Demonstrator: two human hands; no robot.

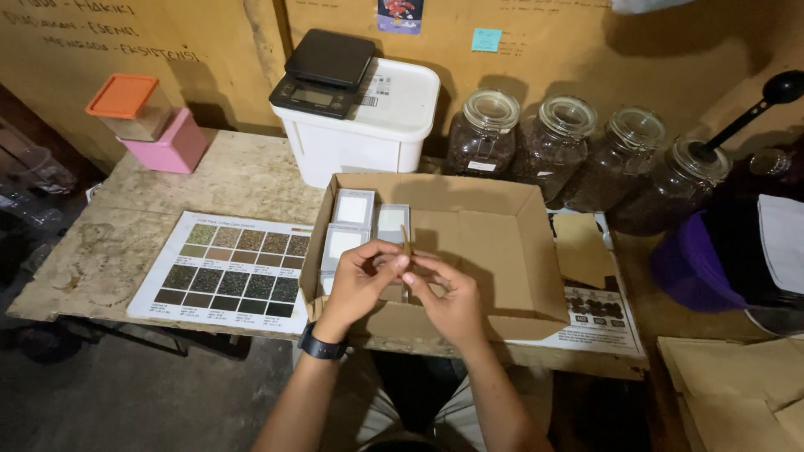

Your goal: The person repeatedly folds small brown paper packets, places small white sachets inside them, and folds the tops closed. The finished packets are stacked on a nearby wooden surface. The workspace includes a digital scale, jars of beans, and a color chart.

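Observation:
My left hand (362,280) and my right hand (448,297) meet over the front of a shallow open cardboard box (502,243). Both pinch a thin brown paper strip or small packet (405,238) that stands upright between the fingertips. My left wrist wears a dark watch band (321,346). Inside the box at its left end lie three small white square packets (355,209), just beyond my fingers. The rest of the box floor is bare cardboard.
A printed chart of brown colour swatches (233,266) lies left of the box. Behind stand a white tub (368,134) with a black scale (325,74), several glass jars of dark beans (559,146), and stacked pink and orange containers (151,121). More cardboard (737,393) lies at right.

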